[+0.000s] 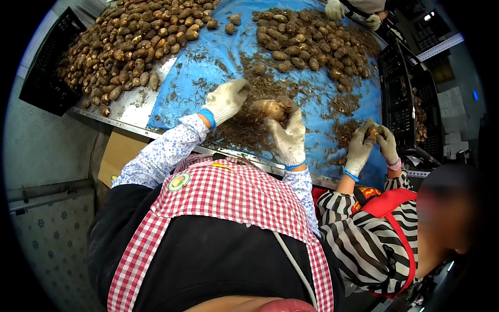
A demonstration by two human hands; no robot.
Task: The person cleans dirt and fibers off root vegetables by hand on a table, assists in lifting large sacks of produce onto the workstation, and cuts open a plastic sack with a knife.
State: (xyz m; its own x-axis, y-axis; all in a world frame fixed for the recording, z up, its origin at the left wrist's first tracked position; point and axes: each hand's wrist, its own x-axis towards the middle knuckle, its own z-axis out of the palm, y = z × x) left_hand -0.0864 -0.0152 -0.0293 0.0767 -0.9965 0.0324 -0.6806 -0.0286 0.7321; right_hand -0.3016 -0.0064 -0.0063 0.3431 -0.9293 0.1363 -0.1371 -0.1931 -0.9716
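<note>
My right hand [288, 135], in a pale work glove, grips a brown taro root [267, 108] above the blue sheet [179, 86]. The root lies on its side, its pale banded end toward my left hand [226, 100]. That hand, gloved too, is just left of the root and apart from it. Its fingers are curled together, and whatever may be in them is hidden. Under and around both hands lies a heap of dark root fibres and soil [244, 130].
Taro heaps lie at back left [130, 52] and back right [312, 41]. Black crates stand left [52, 62] and right [408, 88]. At right, a co-worker's gloved hands [371, 143] hold a small root. Another person's gloves [335, 9] show at the far edge.
</note>
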